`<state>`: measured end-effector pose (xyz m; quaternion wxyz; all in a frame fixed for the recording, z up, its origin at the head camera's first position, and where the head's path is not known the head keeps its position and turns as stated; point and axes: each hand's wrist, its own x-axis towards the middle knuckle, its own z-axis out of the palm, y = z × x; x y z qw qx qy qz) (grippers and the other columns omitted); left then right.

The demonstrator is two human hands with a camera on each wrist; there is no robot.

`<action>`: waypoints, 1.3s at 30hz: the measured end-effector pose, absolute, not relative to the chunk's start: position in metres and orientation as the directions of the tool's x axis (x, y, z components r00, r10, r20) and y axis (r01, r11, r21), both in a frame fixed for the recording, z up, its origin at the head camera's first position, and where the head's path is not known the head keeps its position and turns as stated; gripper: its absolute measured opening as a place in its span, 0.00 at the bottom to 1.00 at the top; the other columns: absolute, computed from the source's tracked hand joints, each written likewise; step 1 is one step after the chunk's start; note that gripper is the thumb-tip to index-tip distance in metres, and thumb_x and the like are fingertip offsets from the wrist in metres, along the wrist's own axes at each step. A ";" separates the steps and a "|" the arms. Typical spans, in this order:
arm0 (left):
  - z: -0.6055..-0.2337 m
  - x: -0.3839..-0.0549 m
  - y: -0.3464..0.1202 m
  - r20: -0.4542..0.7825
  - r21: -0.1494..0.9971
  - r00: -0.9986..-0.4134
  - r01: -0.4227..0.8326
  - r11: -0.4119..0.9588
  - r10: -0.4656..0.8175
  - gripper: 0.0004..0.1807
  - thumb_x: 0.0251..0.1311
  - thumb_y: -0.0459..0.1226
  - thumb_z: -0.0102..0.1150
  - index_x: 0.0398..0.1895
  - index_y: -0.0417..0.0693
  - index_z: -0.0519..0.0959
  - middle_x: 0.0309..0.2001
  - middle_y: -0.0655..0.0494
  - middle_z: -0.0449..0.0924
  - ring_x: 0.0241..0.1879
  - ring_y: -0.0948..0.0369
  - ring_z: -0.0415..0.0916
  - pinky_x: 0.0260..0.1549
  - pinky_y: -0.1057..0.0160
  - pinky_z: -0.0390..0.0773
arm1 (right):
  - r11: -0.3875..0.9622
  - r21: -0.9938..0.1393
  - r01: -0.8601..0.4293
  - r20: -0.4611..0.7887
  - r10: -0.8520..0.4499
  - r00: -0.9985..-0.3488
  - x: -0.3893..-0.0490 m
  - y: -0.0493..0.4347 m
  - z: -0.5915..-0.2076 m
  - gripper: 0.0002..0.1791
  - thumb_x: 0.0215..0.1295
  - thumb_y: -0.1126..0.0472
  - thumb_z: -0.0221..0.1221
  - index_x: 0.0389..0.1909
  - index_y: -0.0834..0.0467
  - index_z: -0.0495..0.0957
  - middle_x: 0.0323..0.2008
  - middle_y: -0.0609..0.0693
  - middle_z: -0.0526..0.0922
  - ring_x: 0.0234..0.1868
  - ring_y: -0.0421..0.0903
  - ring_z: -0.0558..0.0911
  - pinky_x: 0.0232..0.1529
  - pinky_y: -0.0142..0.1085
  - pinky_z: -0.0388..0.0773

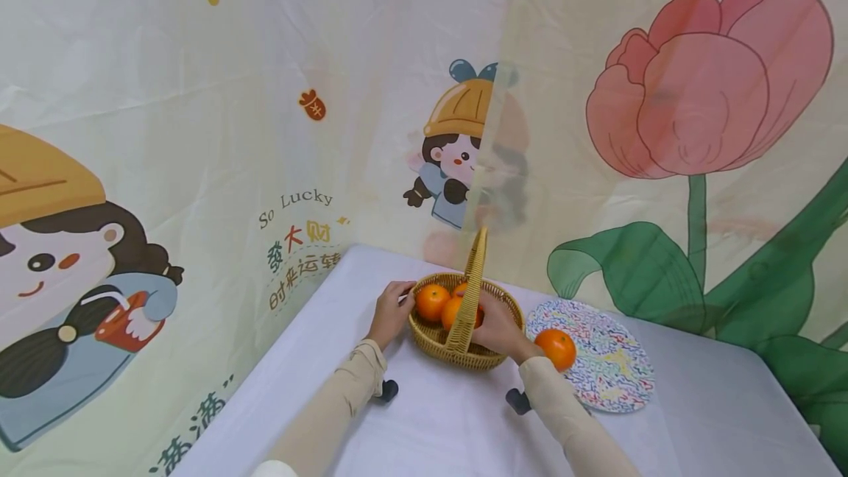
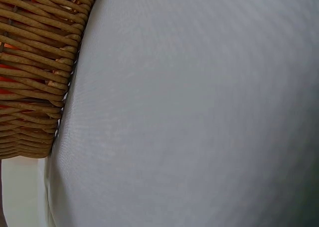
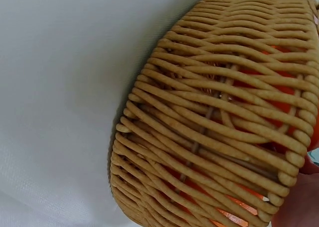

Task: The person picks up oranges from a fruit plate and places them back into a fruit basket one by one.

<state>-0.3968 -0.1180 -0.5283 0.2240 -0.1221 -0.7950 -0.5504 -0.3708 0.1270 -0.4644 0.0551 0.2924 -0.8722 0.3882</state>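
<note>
- A creased cream fabric backdrop (image 1: 371,131), printed with a pink tulip and cartoon figures, is hanging beyond both hands.
- A smooth white cloth-covered table (image 1: 444,425) is spreading beneath them.
- A round, flat white disc with multicoloured squiggles (image 1: 616,366) is lying right of the right hand (image 1: 497,326).
- A tan woven wicker basket with an arched handle (image 1: 486,361) is standing between the hands, holding three glossy oranges (image 1: 433,302).
- The left hand (image 1: 387,313) is touching its rim; whether gripping, I cannot tell.
- The right hand is reaching inside, fingers partly hidden beside oranges; I cannot tell its grip.
- Another round orange (image 1: 556,349) is resting on the disc, beside the right wrist.
</note>
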 end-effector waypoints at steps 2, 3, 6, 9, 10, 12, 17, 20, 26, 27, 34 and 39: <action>-0.529 -0.396 -0.118 0.491 0.820 -0.870 0.440 0.366 -0.054 0.14 0.65 0.26 0.55 0.53 0.33 0.79 0.48 0.44 0.75 0.52 0.49 0.76 0.51 0.62 0.81 | 0.520 -0.647 -0.557 0.323 -0.475 -0.818 -0.370 0.126 -0.464 0.41 0.43 0.48 0.77 0.59 0.56 0.74 0.52 0.42 0.77 0.53 0.44 0.74 0.59 0.48 0.73; -0.529 -0.396 -0.118 0.492 0.819 -0.869 0.441 0.367 -0.054 0.14 0.64 0.26 0.55 0.53 0.33 0.79 0.48 0.44 0.75 0.52 0.49 0.77 0.51 0.62 0.81 | 0.517 -0.647 -0.561 0.322 -0.481 -0.815 -0.369 0.126 -0.464 0.41 0.42 0.49 0.78 0.59 0.57 0.73 0.52 0.43 0.77 0.53 0.45 0.74 0.59 0.48 0.73; -0.529 -0.396 -0.117 0.493 0.818 -0.869 0.441 0.371 -0.054 0.14 0.65 0.26 0.55 0.53 0.34 0.79 0.48 0.44 0.75 0.52 0.49 0.76 0.51 0.62 0.81 | 0.515 -0.633 -0.578 0.321 -0.505 -0.801 -0.369 0.125 -0.466 0.42 0.44 0.47 0.77 0.60 0.58 0.73 0.53 0.48 0.78 0.52 0.46 0.75 0.58 0.48 0.74; -0.529 -0.395 -0.117 0.489 0.821 -0.871 0.438 0.366 -0.054 0.14 0.65 0.27 0.55 0.53 0.35 0.80 0.48 0.45 0.76 0.52 0.50 0.77 0.51 0.63 0.81 | 0.513 -0.629 -0.584 0.302 -0.531 -0.792 -0.368 0.124 -0.467 0.40 0.46 0.48 0.76 0.59 0.59 0.74 0.52 0.53 0.78 0.50 0.46 0.76 0.57 0.49 0.75; -0.529 -0.395 -0.116 0.490 0.820 -0.870 0.440 0.366 -0.053 0.14 0.65 0.27 0.55 0.53 0.35 0.79 0.48 0.45 0.75 0.52 0.50 0.76 0.51 0.63 0.81 | 0.520 -0.622 -0.585 0.294 -0.537 -0.790 -0.368 0.124 -0.468 0.39 0.47 0.48 0.76 0.59 0.59 0.74 0.52 0.53 0.79 0.49 0.46 0.76 0.56 0.50 0.76; -0.529 -0.395 -0.116 0.489 0.821 -0.871 0.439 0.364 -0.052 0.14 0.65 0.27 0.55 0.53 0.35 0.80 0.48 0.45 0.75 0.52 0.50 0.77 0.51 0.63 0.81 | 0.528 -0.617 -0.583 0.277 -0.548 -0.789 -0.367 0.125 -0.468 0.36 0.48 0.49 0.75 0.57 0.59 0.76 0.51 0.53 0.80 0.48 0.46 0.76 0.55 0.49 0.76; -0.528 -0.395 -0.116 0.488 0.820 -0.871 0.437 0.369 -0.052 0.14 0.65 0.27 0.55 0.53 0.35 0.79 0.48 0.45 0.76 0.52 0.50 0.77 0.50 0.62 0.81 | 0.553 -0.583 -0.595 0.267 -0.561 -0.784 -0.364 0.126 -0.470 0.32 0.51 0.46 0.73 0.54 0.57 0.78 0.47 0.48 0.82 0.45 0.43 0.78 0.53 0.46 0.78; -0.527 -0.395 -0.116 0.492 0.816 -0.869 0.440 0.373 -0.051 0.14 0.65 0.27 0.55 0.53 0.35 0.79 0.48 0.45 0.76 0.51 0.50 0.77 0.50 0.63 0.81 | 0.553 -0.579 -0.599 0.277 -0.558 -0.783 -0.365 0.126 -0.469 0.31 0.51 0.45 0.72 0.53 0.56 0.79 0.46 0.44 0.82 0.45 0.42 0.78 0.53 0.44 0.79; -0.527 -0.396 -0.117 0.520 0.801 -0.853 0.468 0.373 -0.049 0.14 0.64 0.26 0.55 0.52 0.33 0.80 0.48 0.44 0.76 0.51 0.49 0.77 0.49 0.63 0.82 | 0.538 -0.616 -0.575 0.269 -0.543 -0.796 -0.365 0.128 -0.464 0.32 0.50 0.45 0.73 0.52 0.57 0.78 0.45 0.42 0.82 0.46 0.42 0.78 0.53 0.43 0.79; -0.527 -0.396 -0.117 0.523 0.800 -0.851 0.470 0.373 -0.049 0.14 0.64 0.26 0.55 0.52 0.33 0.80 0.48 0.44 0.76 0.51 0.49 0.77 0.49 0.63 0.82 | 0.530 -0.632 -0.566 0.268 -0.536 -0.801 -0.365 0.128 -0.463 0.32 0.50 0.47 0.74 0.53 0.56 0.77 0.45 0.44 0.82 0.46 0.43 0.78 0.53 0.44 0.79; -0.527 -0.396 -0.117 0.524 0.798 -0.851 0.471 0.375 -0.046 0.14 0.64 0.26 0.55 0.52 0.33 0.79 0.47 0.43 0.76 0.51 0.49 0.77 0.49 0.62 0.82 | 0.509 -0.699 -0.502 0.263 -0.469 -0.843 -0.364 0.133 -0.450 0.29 0.50 0.57 0.75 0.55 0.54 0.79 0.52 0.48 0.81 0.54 0.47 0.77 0.59 0.51 0.75; -0.527 -0.395 -0.118 0.507 0.810 -0.861 0.455 0.371 -0.051 0.14 0.65 0.27 0.55 0.52 0.34 0.80 0.48 0.44 0.76 0.51 0.50 0.77 0.50 0.62 0.81 | 0.550 -0.690 -0.470 0.271 -0.405 -0.873 -0.365 0.141 -0.444 0.26 0.50 0.56 0.75 0.53 0.52 0.81 0.55 0.45 0.79 0.59 0.49 0.75 0.62 0.50 0.74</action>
